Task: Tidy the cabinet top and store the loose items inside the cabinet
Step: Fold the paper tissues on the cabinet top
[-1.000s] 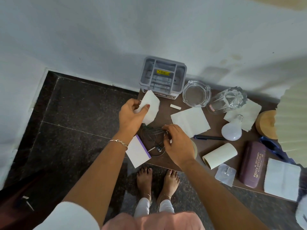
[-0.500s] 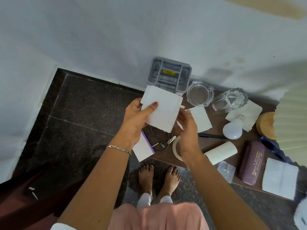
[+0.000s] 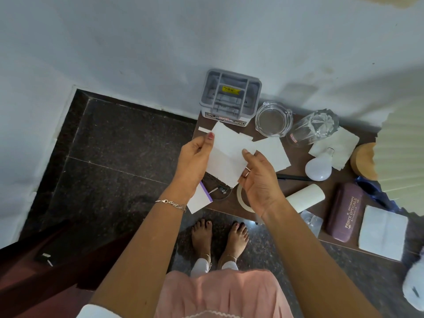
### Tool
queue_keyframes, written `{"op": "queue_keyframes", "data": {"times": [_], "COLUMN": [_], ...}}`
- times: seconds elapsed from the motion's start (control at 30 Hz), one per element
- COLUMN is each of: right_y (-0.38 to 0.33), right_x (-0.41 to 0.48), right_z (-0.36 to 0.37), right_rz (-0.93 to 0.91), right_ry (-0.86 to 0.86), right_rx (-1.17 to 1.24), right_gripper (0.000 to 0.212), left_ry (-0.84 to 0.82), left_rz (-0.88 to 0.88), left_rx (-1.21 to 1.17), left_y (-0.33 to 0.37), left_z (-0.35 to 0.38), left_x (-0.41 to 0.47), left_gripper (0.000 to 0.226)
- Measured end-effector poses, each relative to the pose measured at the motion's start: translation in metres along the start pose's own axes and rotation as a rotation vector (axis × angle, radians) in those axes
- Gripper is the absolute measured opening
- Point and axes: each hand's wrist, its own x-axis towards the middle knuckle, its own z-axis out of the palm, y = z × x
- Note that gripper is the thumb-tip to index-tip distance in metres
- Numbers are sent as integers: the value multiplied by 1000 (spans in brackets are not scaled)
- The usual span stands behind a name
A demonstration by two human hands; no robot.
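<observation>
The white paper (image 3: 226, 160), lifted off the tabletop (image 3: 296, 161) a second ago, is now pinched between the left hand (image 3: 195, 157) and right hand (image 3: 257, 177), probably for folding.

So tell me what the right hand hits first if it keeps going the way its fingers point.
Probably the white sheet the right hand already touches; beyond it, the grey organiser. Depth is unclear.

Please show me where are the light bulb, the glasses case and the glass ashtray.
light bulb (image 3: 318, 167): head view, on the round white globe.
glasses case (image 3: 346, 212): head view, on the purple lid, at the gold lettering.
glass ashtray (image 3: 273, 119): head view, on the clear bottom inside the rim.
</observation>
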Motion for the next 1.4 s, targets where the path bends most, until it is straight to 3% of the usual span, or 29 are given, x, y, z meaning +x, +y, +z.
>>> {"op": "queue_keyframes", "data": {"times": [0.1, 0.23, 0.4, 0.5, 0.67, 0.8, 0.97, 1.2, 1.4], "right_y": [5, 6, 2, -2, -6, -8, -10, -9, -7], "right_x": [1, 2, 3, 3, 1, 1, 4, 5, 0], "right_z": [0, 1, 0, 0, 1, 6, 7, 1, 1], "right_rz": [-25, -36, -51, -64, -88, -122, -143, -176, -115], "right_ry": [-25, -33, -4, -6, -10, 47, 108, 71, 45], "right_rx": [-35, -67, -59, -36, -47, -39, -46, -155, -115], "right_gripper": [31, 35, 34, 22, 21, 32, 35, 26, 32], "left_ry": [36, 59, 55, 59, -18, -71, 12, 66, 67], "left_rz": [33, 10, -14, -194, -502, -521, -451, -335, -333], "left_rx": [21, 39, -55, -308, -614, -580, -548, -517, -483], "left_y": [-5, -11, -9, -4, -10, -14, -16, -11, -11], "left_z": [1, 3, 2, -2, -8, -3, 4, -4, -6], "left_x": [-2, -1, 1, 0, -3, -10, -15, -8, -5], "left_gripper": [18, 8, 30, 35, 74, 64, 21, 25, 9]}}
